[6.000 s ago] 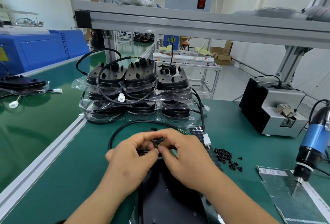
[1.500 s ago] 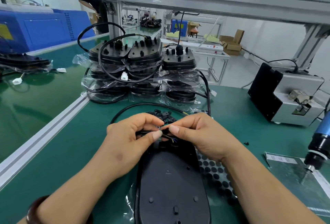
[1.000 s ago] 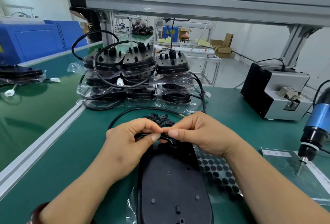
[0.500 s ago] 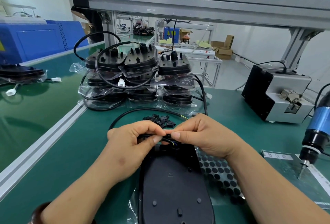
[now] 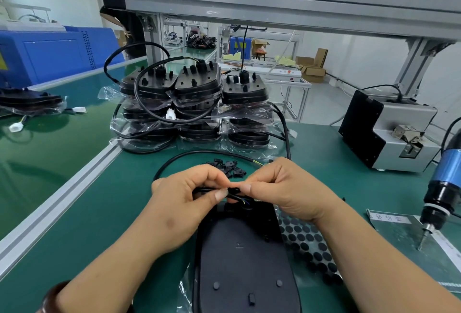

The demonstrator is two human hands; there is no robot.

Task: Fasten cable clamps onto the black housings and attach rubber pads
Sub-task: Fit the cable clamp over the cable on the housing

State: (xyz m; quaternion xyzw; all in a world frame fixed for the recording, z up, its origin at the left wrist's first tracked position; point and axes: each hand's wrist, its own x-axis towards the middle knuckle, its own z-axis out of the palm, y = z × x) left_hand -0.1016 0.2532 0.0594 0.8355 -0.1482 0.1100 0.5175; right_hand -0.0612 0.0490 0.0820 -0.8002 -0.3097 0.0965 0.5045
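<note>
A black housing (image 5: 245, 257) lies flat on the green mat in front of me. Its black cable (image 5: 189, 156) loops away to the far side and comes back to the housing's far end. My left hand (image 5: 185, 203) pinches the cable just above that end. My right hand (image 5: 282, 190) pinches a small black cable clamp (image 5: 234, 190) on the cable, thumb tip against my left thumb. Coloured wire ends show below the clamp. A pile of loose black clamps (image 5: 228, 168) lies just beyond my hands. A sheet of round black rubber pads (image 5: 303, 243) lies under my right wrist.
Stacks of bagged black housings (image 5: 194, 103) with cables stand at the back. A grey and black machine (image 5: 384, 130) sits at the right. A blue electric screwdriver (image 5: 441, 193) hangs tip-down over a silver sheet (image 5: 399, 235). An aluminium rail (image 5: 57, 200) borders the conveyor at the left.
My hands stay together at the housing's far end, working the clamp on the cable with small finger shifts. The camera view has drifted slightly.
</note>
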